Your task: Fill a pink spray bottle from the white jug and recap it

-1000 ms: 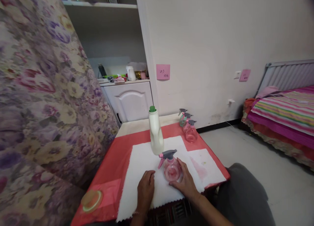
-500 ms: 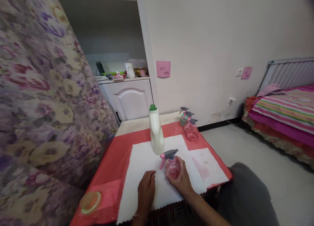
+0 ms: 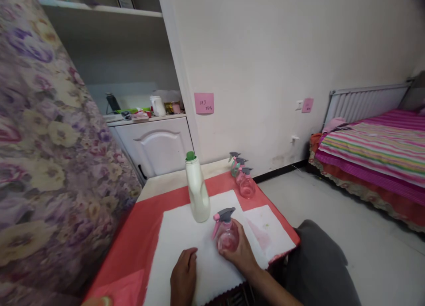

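Note:
My right hand (image 3: pixel 239 249) is wrapped round the clear pink body of a spray bottle (image 3: pixel 227 239), which stands upright over the white cloth (image 3: pixel 212 270). Its grey and pink trigger head points to the left. My left hand (image 3: pixel 184 270) rests on the cloth to the left of it, fingers loosely curled in and nothing seen in them; some fingertips are hidden. Beyond both hands stands a tall pale green bottle (image 3: pixel 198 195) with a green cap on its top.
Several more spray bottles (image 3: pixel 247 187) stand at the table's back right corner. A second, stained white cloth (image 3: pixel 267 228) lies at the right on the red tablecloth (image 3: pixel 133 222). A floral curtain (image 3: pixel 59 164) hangs on the left. Shelves and a cabinet (image 3: pixel 162 140) are behind.
The view has swung slightly right and up, so the table sits further left. My right hand still grips the spray bottle; my left hand stays on the cloth.

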A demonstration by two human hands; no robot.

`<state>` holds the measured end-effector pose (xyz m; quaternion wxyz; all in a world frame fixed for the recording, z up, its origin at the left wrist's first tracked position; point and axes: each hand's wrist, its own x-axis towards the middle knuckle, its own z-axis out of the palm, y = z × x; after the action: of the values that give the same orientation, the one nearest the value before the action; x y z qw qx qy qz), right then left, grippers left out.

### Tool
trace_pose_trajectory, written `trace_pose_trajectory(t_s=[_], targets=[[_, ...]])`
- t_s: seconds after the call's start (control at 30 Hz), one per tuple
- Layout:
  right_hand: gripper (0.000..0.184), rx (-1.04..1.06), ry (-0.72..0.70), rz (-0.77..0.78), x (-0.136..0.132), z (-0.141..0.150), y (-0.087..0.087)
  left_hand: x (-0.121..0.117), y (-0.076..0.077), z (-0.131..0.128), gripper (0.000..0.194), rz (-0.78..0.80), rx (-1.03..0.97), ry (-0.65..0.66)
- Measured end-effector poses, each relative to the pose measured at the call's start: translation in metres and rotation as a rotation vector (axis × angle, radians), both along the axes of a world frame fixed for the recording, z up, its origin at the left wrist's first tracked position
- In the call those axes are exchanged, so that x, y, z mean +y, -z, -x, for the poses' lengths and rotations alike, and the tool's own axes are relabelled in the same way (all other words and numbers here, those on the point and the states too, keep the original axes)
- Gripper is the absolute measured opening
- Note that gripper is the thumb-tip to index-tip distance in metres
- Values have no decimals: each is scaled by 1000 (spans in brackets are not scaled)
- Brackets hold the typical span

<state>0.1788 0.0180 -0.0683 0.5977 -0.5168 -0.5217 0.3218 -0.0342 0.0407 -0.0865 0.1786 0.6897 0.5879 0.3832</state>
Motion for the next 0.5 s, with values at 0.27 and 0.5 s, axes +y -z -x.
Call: trace_pose_trajectory(t_s=[0.27,0.5], targets=[[77,-37,218,-21,33,-90,0,0,-2,1,33,49,5,-15],[82,-32,345,-13,69,-133,13,0,-4,-1,31,36,1,-48]])
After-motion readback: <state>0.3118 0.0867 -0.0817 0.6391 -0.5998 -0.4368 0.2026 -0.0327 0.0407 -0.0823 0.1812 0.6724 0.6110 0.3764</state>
